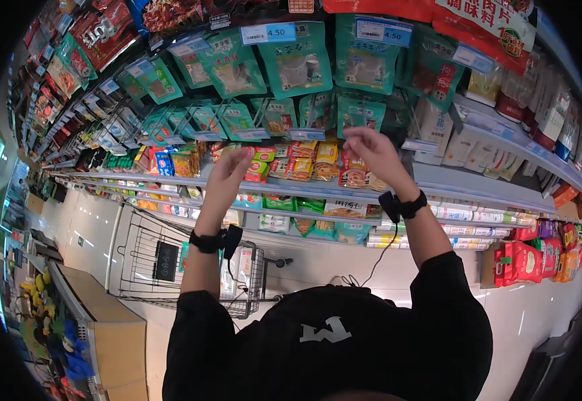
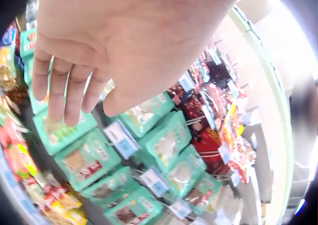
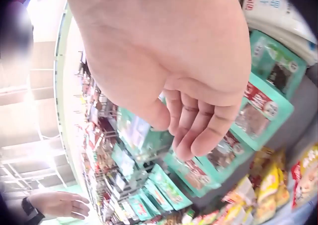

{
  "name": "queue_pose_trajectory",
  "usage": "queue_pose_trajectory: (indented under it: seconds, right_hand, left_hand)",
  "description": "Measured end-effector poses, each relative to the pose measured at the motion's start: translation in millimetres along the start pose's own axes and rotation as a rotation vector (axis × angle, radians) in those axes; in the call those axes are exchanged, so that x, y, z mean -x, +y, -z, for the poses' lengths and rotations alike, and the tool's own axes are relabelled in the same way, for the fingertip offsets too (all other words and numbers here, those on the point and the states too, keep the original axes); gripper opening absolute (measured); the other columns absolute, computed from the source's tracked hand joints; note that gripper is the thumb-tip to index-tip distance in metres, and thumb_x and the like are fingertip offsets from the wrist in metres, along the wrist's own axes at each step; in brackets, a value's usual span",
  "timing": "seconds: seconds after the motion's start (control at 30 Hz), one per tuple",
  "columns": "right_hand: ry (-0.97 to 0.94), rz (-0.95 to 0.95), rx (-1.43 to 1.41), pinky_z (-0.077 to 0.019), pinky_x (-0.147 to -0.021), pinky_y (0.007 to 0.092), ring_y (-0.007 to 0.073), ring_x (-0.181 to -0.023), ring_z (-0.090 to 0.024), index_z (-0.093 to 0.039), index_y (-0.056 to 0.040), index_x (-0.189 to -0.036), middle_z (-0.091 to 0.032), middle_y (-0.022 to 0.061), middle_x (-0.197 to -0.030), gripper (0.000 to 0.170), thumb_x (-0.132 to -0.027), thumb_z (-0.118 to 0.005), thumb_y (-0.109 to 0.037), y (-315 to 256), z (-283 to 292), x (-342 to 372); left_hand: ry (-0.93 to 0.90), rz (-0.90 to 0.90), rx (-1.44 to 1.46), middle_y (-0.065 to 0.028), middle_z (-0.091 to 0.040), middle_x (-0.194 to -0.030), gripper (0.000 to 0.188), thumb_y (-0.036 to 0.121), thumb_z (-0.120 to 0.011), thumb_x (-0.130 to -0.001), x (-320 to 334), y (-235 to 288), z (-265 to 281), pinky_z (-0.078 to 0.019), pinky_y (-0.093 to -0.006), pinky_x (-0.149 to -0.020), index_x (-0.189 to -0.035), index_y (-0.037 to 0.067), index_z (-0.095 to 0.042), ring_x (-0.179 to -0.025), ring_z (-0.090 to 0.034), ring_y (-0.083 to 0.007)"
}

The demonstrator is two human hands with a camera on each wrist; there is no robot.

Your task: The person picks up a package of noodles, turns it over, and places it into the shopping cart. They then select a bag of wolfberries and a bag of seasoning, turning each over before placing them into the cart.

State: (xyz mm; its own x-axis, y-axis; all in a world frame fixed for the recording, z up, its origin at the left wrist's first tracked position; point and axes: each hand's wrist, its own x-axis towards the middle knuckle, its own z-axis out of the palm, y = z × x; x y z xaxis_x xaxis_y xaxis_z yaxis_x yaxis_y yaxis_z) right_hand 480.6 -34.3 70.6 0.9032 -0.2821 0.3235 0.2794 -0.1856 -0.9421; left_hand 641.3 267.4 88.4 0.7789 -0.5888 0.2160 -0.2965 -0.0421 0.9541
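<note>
Both hands are raised in front of a supermarket shelf, with nothing in either. My left hand [image 1: 227, 174] has its fingers extended, and the left wrist view shows them loosely spread before green pouches [image 2: 87, 158]. To the right, my right hand [image 1: 374, 157] has its fingers loosely bent, near a hanging green pouch [image 1: 361, 113]. The right wrist view shows its bent fingertips overlapping green pouches [image 3: 221, 153]. Between and below the hands lie small yellow and red packets [image 1: 301, 164] on the shelf. Each wrist wears a black strap with a small camera.
A wire shopping cart [image 1: 150, 250] stands at the lower left with items in it. Price tags [image 1: 267, 33] stick out above the pouches. Red bags [image 1: 521, 260] stand at the floor on the right. A produce stand [image 1: 114, 341] is at the left.
</note>
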Motion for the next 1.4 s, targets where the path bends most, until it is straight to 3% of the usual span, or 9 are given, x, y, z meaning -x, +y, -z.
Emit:
queue_pose_trajectory:
  seconds: [0.27, 0.43, 0.63, 0.83, 0.97, 1.03, 1.13, 1.23, 1.4]
  right_hand:
    - [0.113, 0.112, 0.106, -0.0523, -0.077, 0.0271, 0.0136, -0.094, -0.061, -0.053, 0.001, -0.121, -0.062, 0.009, -0.106, 0.031, -0.093, -0.057, -0.011, -47.5, 5.7, -70.6]
    - [0.313, 0.269, 0.319, -0.0471, -0.09, 0.0346, 0.0234, -0.108, -0.058, -0.048, 0.0079, -0.125, -0.06, 0.0172, -0.117, 0.051, -0.083, -0.064, -0.017, -45.0, -6.4, -114.8]
    - [0.314, 0.163, 0.343, -0.0478, -0.085, 0.0334, 0.0277, -0.104, -0.061, -0.044, 0.012, -0.128, -0.062, 0.0223, -0.113, 0.063, -0.08, -0.067, -0.022, -51.3, -25.0, -137.1]
    - [0.362, 0.139, 0.292, -0.0473, -0.077, 0.0316, 0.0216, -0.09, -0.062, -0.051, 0.0101, -0.121, -0.065, 0.0173, -0.101, 0.057, -0.083, -0.068, -0.028, -45.5, -37.5, -135.0]
    - [0.359, 0.159, 0.239, -0.0456, -0.073, 0.0301, 0.0173, -0.084, -0.059, -0.056, 0.0092, -0.113, -0.064, 0.0128, -0.095, 0.047, -0.087, -0.065, -0.028, -35.8, -33.5, -138.9]
    - [0.307, 0.041, 0.226, -0.0426, -0.079, 0.0241, 0.0108, -0.09, -0.056, -0.056, 0.0075, -0.115, -0.063, 0.007, -0.102, 0.041, -0.092, -0.06, -0.026, -45.4, -36.2, -131.1]
    - [0.311, 0.029, 0.16, -0.0429, -0.08, 0.024, 0.0099, -0.091, -0.055, -0.059, 0.0045, -0.113, -0.063, 0.0056, -0.102, 0.037, -0.093, -0.06, -0.027, -46.4, -39.6, -128.4]
    - [0.329, 0.134, -0.118, -0.0454, -0.073, 0.0269, 0.011, -0.082, -0.057, -0.061, 0.0046, -0.107, -0.065, 0.0061, -0.09, 0.035, -0.092, -0.061, -0.027, -51.3, -51.5, -126.6]
    - [0.365, 0.173, -0.079, -0.0462, -0.073, 0.0259, 0.0103, -0.083, -0.057, -0.061, 0.0034, -0.108, -0.065, 0.0051, -0.093, 0.032, -0.093, -0.06, -0.025, -66.6, -69.5, -108.8]
  left_hand:
    - [-0.059, -0.093, 0.165, -0.0102, -0.058, -0.119, 0.039, 0.017, -0.059, -0.091, -76.7, 42.6, -43.6, -0.0447, -0.0284, -0.087, -0.125, 0.0, -0.049, -0.107, -0.057, -0.0162]
    - [0.077, -0.202, 0.02, -0.0177, -0.051, -0.128, 0.06, 0.02, -0.064, -0.084, -133.8, 42.2, -59.3, -0.043, -0.0344, -0.094, -0.133, -0.005, -0.039, -0.116, -0.053, -0.0244]
    - [0.246, -0.205, -0.052, -0.0198, -0.051, -0.129, 0.067, 0.021, -0.065, -0.082, -160.6, 44.8, -68.2, -0.0424, -0.0352, -0.094, -0.136, -0.005, -0.035, -0.116, -0.053, -0.028]
    - [0.139, -0.153, 0.019, -0.0167, -0.059, -0.118, 0.068, 0.026, -0.066, -0.083, -162.7, 43.3, -65.3, -0.0445, -0.0335, -0.088, -0.134, -0.008, -0.035, -0.105, -0.057, -0.0225]
    - [0.034, -0.084, 0.054, -0.0161, -0.052, -0.126, 0.065, 0.032, -0.065, -0.088, -163.8, 41.3, -61.8, -0.0397, -0.0336, -0.095, -0.133, -0.005, -0.039, -0.114, -0.05, -0.0224]
    - [0.118, -0.207, 0.212, -0.0131, -0.057, -0.119, 0.054, 0.032, -0.063, -0.09, -174.2, 29.4, -64.8, -0.0413, -0.0315, -0.091, -0.126, -0.005, -0.047, -0.108, -0.053, -0.0188]
    - [0.033, -0.182, 0.24, -0.0085, -0.064, -0.099, 0.042, 0.031, -0.062, -0.091, -168.4, 32.1, -61.6, -0.045, -0.028, -0.079, -0.112, -0.004, -0.056, -0.09, -0.058, -0.0149]
    - [0.023, -0.277, 0.345, -0.0067, -0.065, -0.096, 0.033, 0.026, -0.06, -0.093, -156.4, 38.0, -64.8, -0.0447, -0.0257, -0.074, -0.107, -0.003, -0.06, -0.085, -0.057, -0.0109]
    - [0.008, -0.279, 0.337, -0.0061, -0.065, -0.101, 0.03, 0.023, -0.058, -0.095, -127.7, 53.7, -58.7, -0.0456, -0.0248, -0.077, -0.109, -0.003, -0.06, -0.089, -0.058, -0.0105]
